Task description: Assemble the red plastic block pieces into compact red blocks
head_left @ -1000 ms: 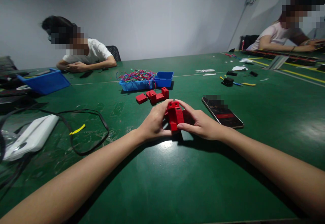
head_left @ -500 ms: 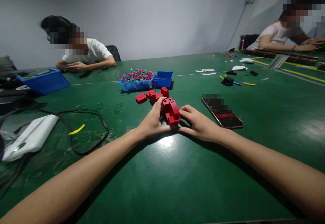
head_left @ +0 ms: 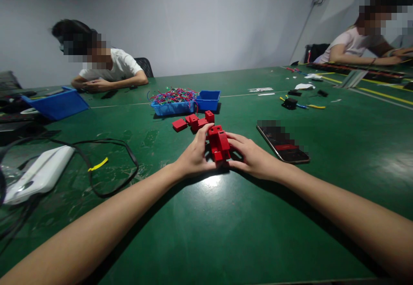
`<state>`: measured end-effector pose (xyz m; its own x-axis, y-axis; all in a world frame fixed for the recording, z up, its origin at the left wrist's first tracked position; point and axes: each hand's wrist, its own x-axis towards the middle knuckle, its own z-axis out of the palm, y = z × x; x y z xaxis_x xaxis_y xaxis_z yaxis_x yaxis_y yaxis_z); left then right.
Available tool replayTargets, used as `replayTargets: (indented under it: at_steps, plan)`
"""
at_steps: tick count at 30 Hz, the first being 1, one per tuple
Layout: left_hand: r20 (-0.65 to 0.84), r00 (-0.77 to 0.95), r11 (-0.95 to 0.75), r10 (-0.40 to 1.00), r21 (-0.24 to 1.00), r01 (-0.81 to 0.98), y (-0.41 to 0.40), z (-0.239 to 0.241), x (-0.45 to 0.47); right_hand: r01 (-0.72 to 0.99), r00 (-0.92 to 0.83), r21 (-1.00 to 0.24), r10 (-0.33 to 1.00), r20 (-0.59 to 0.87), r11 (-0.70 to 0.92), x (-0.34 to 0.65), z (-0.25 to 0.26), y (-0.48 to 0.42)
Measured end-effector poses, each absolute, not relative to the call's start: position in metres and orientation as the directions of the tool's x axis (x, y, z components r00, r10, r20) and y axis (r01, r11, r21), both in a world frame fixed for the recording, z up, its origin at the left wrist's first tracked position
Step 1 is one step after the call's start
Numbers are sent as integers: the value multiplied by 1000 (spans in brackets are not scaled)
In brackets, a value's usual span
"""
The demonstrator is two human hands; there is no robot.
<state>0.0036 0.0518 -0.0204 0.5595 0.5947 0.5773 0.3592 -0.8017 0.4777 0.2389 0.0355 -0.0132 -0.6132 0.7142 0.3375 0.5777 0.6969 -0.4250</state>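
Note:
Between my two hands, low over the green table, is a red plastic piece (head_left: 220, 144) with two round holes in its top face and a stepped front. My left hand (head_left: 192, 153) grips its left side, fingers behind and thumb at the lower front. From the right, my right hand (head_left: 250, 153) has its fingers curled against the piece and its thumb near the bottom edge. The fingertips behind the piece are hidden. Just beyond lie several smaller red blocks (head_left: 194, 122), one of them a flat red square (head_left: 179, 125).
Behind the blocks stand a blue tray (head_left: 174, 109) heaped with coloured wires and a blue bin (head_left: 208, 100). A phone (head_left: 284, 143) lies right of my right hand. Black cable (head_left: 134, 160) loops left, by a white device (head_left: 40, 175). Two people (head_left: 112, 67) sit across the table.
The red piece has turned a little, so its front faces me more squarely. My right fingers have come closer around its right side.

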Motion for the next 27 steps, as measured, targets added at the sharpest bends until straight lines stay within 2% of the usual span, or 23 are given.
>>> replayTargets:
  at_steps: [11, 18, 23, 27]
  plan:
    - [541, 558, -775, 630, 492, 398, 52, -21, 5, 662, -533, -413, 780, 328, 626, 242, -3, 38]
    - [534, 566, -772, 628, 514, 373, 51, -19, 6, 661, -493, -407, 774, 398, 630, 235, -4, 32]
    - [544, 561, -778, 624, 502, 379, 50, -18, 5, 675, -390, -471, 816, 426, 568, 231, -7, 32]
    - [556, 570, -793, 605, 485, 369, 51, -19, 4, 640, -257, -606, 874, 411, 473, 229, -7, 35]
